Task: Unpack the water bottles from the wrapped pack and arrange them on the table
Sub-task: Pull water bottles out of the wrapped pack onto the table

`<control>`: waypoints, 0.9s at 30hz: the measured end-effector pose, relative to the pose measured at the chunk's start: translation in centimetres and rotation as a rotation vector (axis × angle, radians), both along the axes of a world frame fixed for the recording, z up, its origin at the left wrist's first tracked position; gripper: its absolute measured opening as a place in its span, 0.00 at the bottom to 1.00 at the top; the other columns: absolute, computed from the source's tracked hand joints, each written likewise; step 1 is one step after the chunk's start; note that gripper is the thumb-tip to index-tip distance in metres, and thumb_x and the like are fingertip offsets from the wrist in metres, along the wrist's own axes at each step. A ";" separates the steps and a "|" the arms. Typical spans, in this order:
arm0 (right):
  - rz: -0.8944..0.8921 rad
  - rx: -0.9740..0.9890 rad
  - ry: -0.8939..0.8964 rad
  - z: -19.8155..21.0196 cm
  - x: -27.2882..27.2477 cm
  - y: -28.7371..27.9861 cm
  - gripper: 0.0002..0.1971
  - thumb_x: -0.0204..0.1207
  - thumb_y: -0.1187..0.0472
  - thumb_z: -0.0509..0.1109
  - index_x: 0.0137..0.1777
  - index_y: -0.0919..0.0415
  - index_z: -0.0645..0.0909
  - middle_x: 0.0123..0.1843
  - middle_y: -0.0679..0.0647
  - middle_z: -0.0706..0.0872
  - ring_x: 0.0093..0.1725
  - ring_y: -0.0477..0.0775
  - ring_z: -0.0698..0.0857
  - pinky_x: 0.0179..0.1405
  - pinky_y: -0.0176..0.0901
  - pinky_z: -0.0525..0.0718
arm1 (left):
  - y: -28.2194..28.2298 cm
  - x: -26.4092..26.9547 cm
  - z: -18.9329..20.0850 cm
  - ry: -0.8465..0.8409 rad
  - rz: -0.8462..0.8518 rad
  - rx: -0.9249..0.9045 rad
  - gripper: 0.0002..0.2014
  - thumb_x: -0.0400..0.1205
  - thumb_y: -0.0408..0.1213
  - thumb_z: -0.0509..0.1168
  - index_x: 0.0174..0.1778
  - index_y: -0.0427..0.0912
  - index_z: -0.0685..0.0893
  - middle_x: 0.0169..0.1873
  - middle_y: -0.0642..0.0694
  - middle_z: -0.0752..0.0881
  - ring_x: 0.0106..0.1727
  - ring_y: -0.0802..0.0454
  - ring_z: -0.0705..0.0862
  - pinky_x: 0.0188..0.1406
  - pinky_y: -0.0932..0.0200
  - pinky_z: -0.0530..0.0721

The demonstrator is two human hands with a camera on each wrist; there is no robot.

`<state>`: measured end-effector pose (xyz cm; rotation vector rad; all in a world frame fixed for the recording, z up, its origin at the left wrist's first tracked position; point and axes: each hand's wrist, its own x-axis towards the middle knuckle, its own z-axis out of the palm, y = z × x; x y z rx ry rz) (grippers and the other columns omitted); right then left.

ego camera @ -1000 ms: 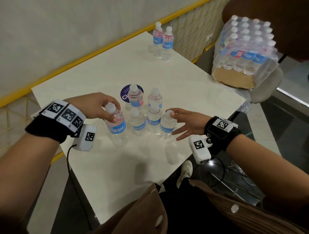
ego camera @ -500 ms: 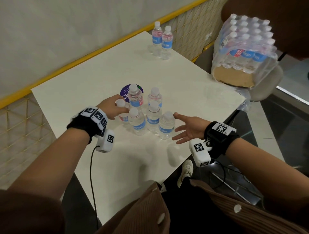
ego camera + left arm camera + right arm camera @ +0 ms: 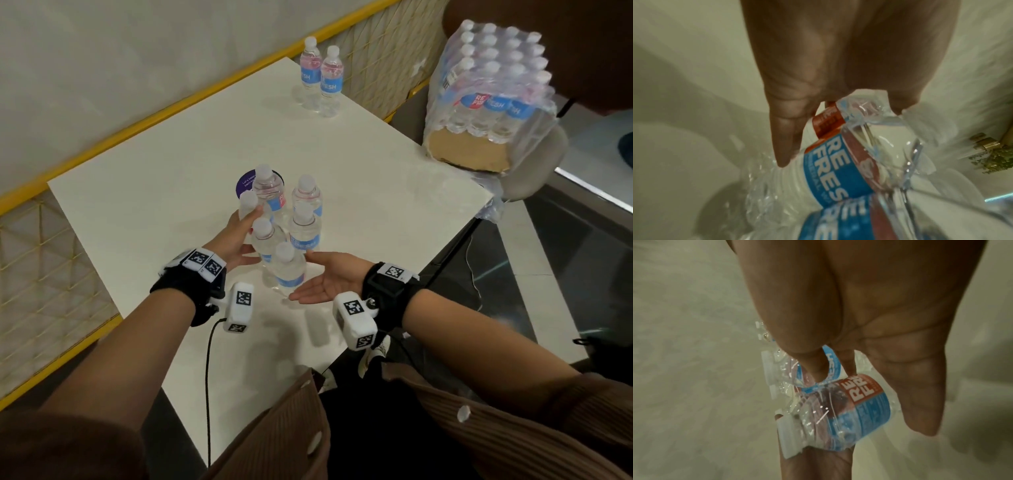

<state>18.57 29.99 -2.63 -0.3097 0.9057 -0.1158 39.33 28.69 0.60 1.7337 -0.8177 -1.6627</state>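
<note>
Several small water bottles with blue labels stand in a tight cluster (image 3: 291,222) at the middle of the white table (image 3: 164,192). My left hand (image 3: 245,229) lies with straight fingers against the cluster's left side, touching the leftmost bottle (image 3: 248,205), which fills the left wrist view (image 3: 830,170). My right hand (image 3: 315,277) is flat, palm toward the nearest bottle (image 3: 289,270), close beside it. The right wrist view shows that bottle (image 3: 859,415) in front of the straight fingers (image 3: 920,402). The wrapped pack (image 3: 489,89) rests on a chair at the right.
Two more bottles (image 3: 322,82) stand at the table's far corner. A purple round sticker (image 3: 245,183) lies behind the cluster. A yellow-railed mesh fence (image 3: 41,260) runs along the left and far sides. The table's right edge drops to a dark floor.
My left hand brought a bottle from the left into the cluster and now lies flat against it. My right hand left the nearest bottle's cap and turned palm-in beside it.
</note>
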 end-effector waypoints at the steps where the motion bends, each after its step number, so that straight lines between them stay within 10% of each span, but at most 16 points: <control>1: 0.016 0.038 -0.020 -0.2 0.4 0.1 0.31 0.83 0.45 0.58 0.73 0.72 0.61 0.61 0.75 0.78 0.53 0.69 0.88 0.47 0.55 0.89 | 0.1 -0.1 -0.1 0.019 0.009 0.008 0.28 0.75 0.65 0.63 0.70 0.60 0.68 0.70 0.49 0.75 0.59 0.40 0.83 0.53 0.46 0.85; 4: 0.007 0.104 -0.048 -0.7 1.0 0.4 0.35 0.84 0.47 0.54 0.77 0.78 0.55 0.76 0.74 0.68 0.75 0.68 0.72 0.44 0.55 0.89 | 0.0 0.3 -0.3 0.047 0.022 0.033 0.39 0.66 0.71 0.64 0.73 0.62 0.68 0.73 0.52 0.73 0.64 0.42 0.82 0.56 0.43 0.84; 9: 0.040 0.011 -0.007 -0.7 0.6 0.7 0.25 0.86 0.52 0.53 0.78 0.63 0.58 0.68 0.73 0.76 0.67 0.72 0.78 0.61 0.58 0.79 | -0.9 0.8 0.8 -0.109 -0.009 0.009 0.42 0.68 0.77 0.56 0.77 0.63 0.64 0.77 0.56 0.66 0.76 0.46 0.68 0.73 0.40 0.66; 13: 0.076 -0.169 0.076 -1.2 -1.7 -0.8 0.20 0.86 0.57 0.53 0.77 0.56 0.62 0.57 0.65 0.82 0.54 0.66 0.84 0.53 0.61 0.82 | -2.7 0.6 3.3 -0.567 -0.065 -0.321 0.31 0.83 0.57 0.58 0.80 0.47 0.63 0.78 0.48 0.66 0.79 0.50 0.65 0.79 0.51 0.60; 17: 0.051 -0.287 0.153 -0.4 -4.6 -3.3 0.13 0.86 0.60 0.52 0.68 0.57 0.70 0.53 0.62 0.83 0.50 0.63 0.85 0.52 0.60 0.82 | -4.0 -2.1 5.9 -0.864 -0.472 -0.655 0.22 0.83 0.36 0.64 0.74 0.48 0.74 0.77 0.44 0.70 0.78 0.48 0.68 0.77 0.58 0.62; 22: -0.013 -0.396 0.222 0.2 -8.0 -6.2 0.12 0.86 0.60 0.52 0.66 0.58 0.72 0.51 0.60 0.83 0.48 0.62 0.85 0.47 0.57 0.85 | -4.8 -6.0 6.0 -1.071 -0.980 -0.471 0.22 0.84 0.40 0.57 0.75 0.58 0.71 0.82 0.57 0.58 0.81 0.50 0.63 0.80 0.37 0.56; 27: -0.098 -0.424 0.283 -0.2 -12.6 -9.9 0.11 0.86 0.60 0.54 0.61 0.58 0.75 0.51 0.60 0.84 0.48 0.62 0.85 0.50 0.57 0.83 | -6.4 -7.5 7.9 -1.228 -0.986 -0.373 0.20 0.85 0.42 0.54 0.74 0.59 0.72 0.76 0.56 0.72 0.75 0.50 0.72 0.81 0.35 0.44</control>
